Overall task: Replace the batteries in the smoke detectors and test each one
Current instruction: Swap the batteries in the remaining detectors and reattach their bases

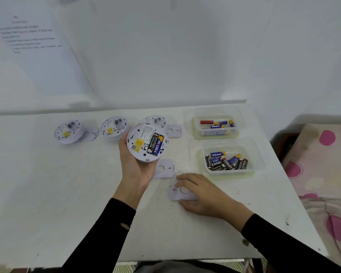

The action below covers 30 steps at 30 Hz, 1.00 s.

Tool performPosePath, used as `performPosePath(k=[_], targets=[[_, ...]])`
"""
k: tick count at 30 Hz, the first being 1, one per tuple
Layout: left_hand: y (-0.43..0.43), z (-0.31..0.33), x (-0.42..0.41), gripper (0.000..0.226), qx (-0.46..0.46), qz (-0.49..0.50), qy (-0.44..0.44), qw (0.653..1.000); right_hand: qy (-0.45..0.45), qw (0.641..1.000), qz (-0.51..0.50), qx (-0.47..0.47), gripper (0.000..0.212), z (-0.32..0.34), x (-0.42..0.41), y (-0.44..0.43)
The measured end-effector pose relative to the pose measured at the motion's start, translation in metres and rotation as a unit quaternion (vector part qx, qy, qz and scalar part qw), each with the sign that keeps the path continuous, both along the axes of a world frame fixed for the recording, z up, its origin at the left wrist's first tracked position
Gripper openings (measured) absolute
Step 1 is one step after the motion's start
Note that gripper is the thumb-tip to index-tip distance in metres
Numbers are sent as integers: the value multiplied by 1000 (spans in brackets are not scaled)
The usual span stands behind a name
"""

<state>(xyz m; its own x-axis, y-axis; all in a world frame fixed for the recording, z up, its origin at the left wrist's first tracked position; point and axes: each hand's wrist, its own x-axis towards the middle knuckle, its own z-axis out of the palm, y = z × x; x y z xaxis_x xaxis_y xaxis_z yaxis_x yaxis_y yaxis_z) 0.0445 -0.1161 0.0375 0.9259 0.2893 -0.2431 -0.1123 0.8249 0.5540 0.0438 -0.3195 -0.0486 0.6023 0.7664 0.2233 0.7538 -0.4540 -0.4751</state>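
My left hand (135,164) holds a round white smoke detector (147,143) above the table, back side up, with two batteries (156,144) seated in its bay. My right hand (202,194) grips a white cover plate (177,191) lying on the table, fingers on top and thumb at its near edge. Three more detectors lie back side up along the far edge: one at the left (67,131), one in the middle (113,128), one partly hidden behind the held unit (157,120). Two other cover plates lie loose, one nearby (163,168) and one farther back (173,130).
Two clear plastic tubs sit at the right of the white table (67,194): the far tub (215,123) holds several batteries, the near tub (227,158) holds several more. A printed sheet (30,36) hangs on the wall at left. A dotted pink cloth (323,164) lies past the table's right edge.
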Motion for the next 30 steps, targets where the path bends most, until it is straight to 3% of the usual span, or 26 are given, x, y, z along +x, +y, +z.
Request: performPosePath(k=[5, 10, 16, 30], targets=[[3, 0, -4, 43, 14, -5, -6, 1000, 35, 992, -15, 118, 42, 28, -5, 6], [-8, 6, -9, 52, 38, -36, 6, 999, -19, 959, -64, 276, 41, 92, 4, 29], [-25, 14, -13, 59, 33, -97, 17, 995, -51, 968, -51, 240, 47, 107, 26, 42], [-34, 12, -5, 58, 56, -105, 17, 993, 39, 972, -82, 215, 60, 115, 34, 45]])
